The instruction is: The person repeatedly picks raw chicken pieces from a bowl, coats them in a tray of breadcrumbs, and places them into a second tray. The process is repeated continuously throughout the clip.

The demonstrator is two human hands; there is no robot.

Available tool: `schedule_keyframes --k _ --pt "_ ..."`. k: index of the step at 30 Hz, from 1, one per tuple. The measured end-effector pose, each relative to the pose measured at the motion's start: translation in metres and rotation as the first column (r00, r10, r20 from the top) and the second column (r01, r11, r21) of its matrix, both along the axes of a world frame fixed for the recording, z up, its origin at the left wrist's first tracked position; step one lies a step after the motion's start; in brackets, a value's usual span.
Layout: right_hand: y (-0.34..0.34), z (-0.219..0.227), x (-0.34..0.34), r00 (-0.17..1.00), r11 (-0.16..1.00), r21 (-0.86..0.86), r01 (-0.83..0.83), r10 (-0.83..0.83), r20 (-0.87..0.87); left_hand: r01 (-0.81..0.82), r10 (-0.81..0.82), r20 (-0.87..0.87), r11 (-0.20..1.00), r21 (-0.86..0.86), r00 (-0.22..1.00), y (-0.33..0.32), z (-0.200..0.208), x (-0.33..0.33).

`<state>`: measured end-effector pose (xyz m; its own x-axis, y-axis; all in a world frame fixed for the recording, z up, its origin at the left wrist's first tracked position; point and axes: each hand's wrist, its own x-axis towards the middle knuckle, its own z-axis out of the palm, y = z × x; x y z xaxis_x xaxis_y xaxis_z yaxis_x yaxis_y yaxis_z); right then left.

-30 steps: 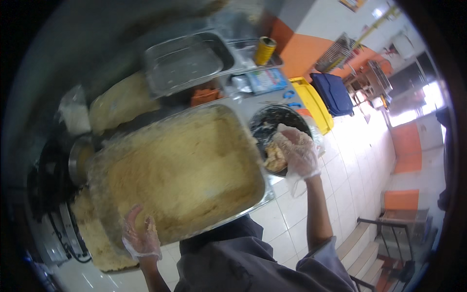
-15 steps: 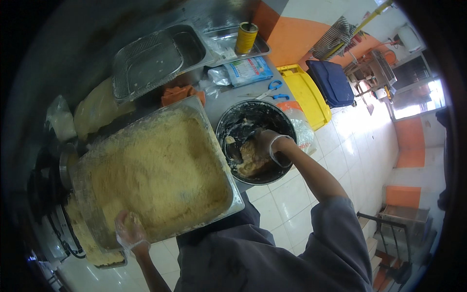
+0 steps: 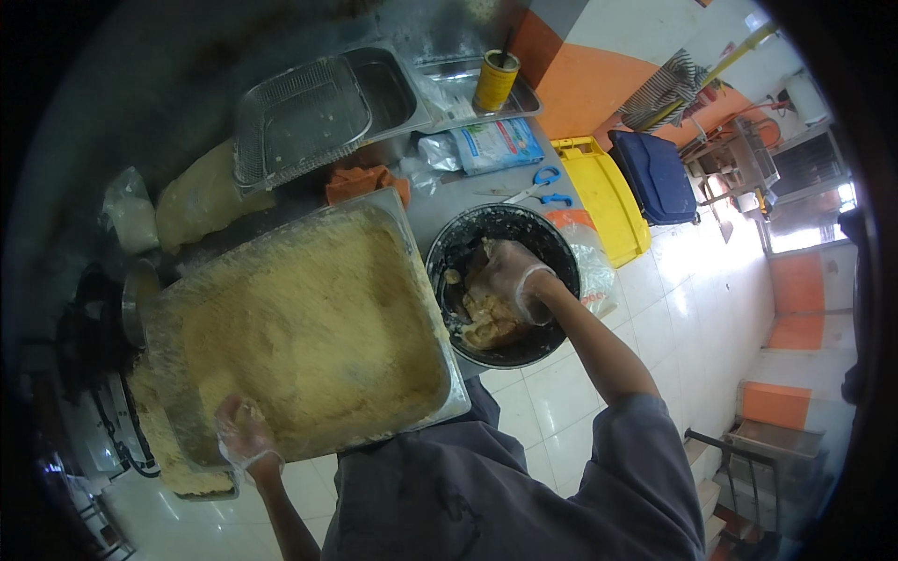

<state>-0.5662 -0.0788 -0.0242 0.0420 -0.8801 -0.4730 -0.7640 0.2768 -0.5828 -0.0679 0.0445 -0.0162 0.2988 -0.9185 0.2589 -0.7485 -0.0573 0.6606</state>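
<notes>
head view: nearer right hand (image 3: 512, 279) touches dough (image 3: 490, 323) in the bowl (image 3: 553, 246) right of the tray (image 3: 455, 391), left hand (image 3: 247, 433) farther off, both grips unclear.

A plain dark grey top (image 3: 486, 491) spreads across the lower middle, its loose, creased sleeve (image 3: 645, 449) ending near the elbow at lower right; left hand (image 3: 245, 432) and right hand (image 3: 505, 274) wear thin, see-through gloves (image 3: 253, 453) with rumpled cuffs (image 3: 534, 280)
</notes>
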Motion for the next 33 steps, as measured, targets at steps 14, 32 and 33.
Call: schedule_keyframes --k 14,32,33 --pt "0.002 0.056 -0.021 0.829 0.935 -0.289 0.205 -0.009 0.559 0.042 -0.041 -0.058 0.999 0.021 0.997 -0.001 -0.002 0.005" --pt "-0.041 0.080 0.219 0.885 0.926 -0.314 0.209 -0.043 0.463 0.109 -0.072 -0.210 0.979 0.170 0.975 -0.052 0.046 0.062" --pt "-0.040 0.077 0.240 0.930 0.928 -0.326 0.179 -0.052 0.363 0.118 -0.079 -0.229 0.979 0.163 0.970 -0.053 0.045 0.068"
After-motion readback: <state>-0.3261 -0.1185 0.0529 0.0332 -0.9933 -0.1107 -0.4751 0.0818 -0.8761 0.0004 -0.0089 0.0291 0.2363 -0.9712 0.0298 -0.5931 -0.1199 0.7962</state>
